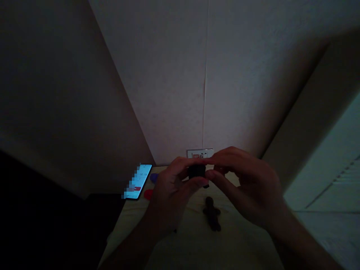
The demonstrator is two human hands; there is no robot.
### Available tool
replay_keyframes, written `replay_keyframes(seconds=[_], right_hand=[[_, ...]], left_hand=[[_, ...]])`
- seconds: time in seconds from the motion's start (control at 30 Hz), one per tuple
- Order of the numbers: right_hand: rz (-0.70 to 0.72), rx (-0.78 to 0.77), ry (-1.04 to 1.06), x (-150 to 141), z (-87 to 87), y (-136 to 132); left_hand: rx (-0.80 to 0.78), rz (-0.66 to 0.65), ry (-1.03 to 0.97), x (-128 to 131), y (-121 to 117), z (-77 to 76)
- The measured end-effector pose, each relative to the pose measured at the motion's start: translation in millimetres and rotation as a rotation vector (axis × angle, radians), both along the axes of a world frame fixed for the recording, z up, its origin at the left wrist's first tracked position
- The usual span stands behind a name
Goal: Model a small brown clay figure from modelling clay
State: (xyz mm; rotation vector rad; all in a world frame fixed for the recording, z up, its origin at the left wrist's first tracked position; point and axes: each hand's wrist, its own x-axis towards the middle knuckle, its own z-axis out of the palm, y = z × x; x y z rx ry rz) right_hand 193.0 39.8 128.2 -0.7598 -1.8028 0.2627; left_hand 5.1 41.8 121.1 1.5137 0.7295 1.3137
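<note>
Holds a small dark lump [197, 171] up above the table [242, 243], about midway between both hands. With the left hand [171, 187], grips narrowly, thumb below and forefinger above. With the right hand [250, 187], pinches narrowly at the right edge, thumb and fingertips drawn close together. Too dim for telling soft from hard, or a firm pinch from a light touch.

Step in hand, by the look of it: fine two-handed fingertip work on the lump, clear of the tabletop. For the next move, probably calls for steadiness from the left hand and a small, careful turn or press from the right, without squashing or dropping.

Below, on the tabletop, apart from both hands: a dark figure [212, 214] with rounded head and stubby limbs, lying flat. Past the left hand, partly hidden: a blue piece [153, 177] and a red piece [148, 194], near a lit phone [139, 182]. Behind the fingers, on the wall [168, 93]: a socket plate [208, 152].
</note>
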Motion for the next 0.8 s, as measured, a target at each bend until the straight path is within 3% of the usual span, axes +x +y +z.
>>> replay_keyframes(seconds=[0.1, 0.23, 0.6, 0.7, 0.8], right_hand=[[0.105, 0.048, -0.018, 2, 1.1, 0], [0.136, 0.092, -0.039, 3, 1.1, -1], [0.004, 0.086, -0.083, 0, 9.9, -12], [-0.023, 0.025, -0.069, -2, 10.5, -13], [-0.006, -0.097, -0.032, -3, 9.8, -13]], left_hand=[[-0.028, -0.004, 0.021, -1, -2, 4.1], [-0.027, 0.029, 0.101, -4, -6, 9.4], [0.154, 0.114, 0.26, -3, -14, 8.4], [0.214, 0.149, 0.353, -4, -16, 5.2], [0.337, 0.263, 0.453, -5, -17, 4.4]])
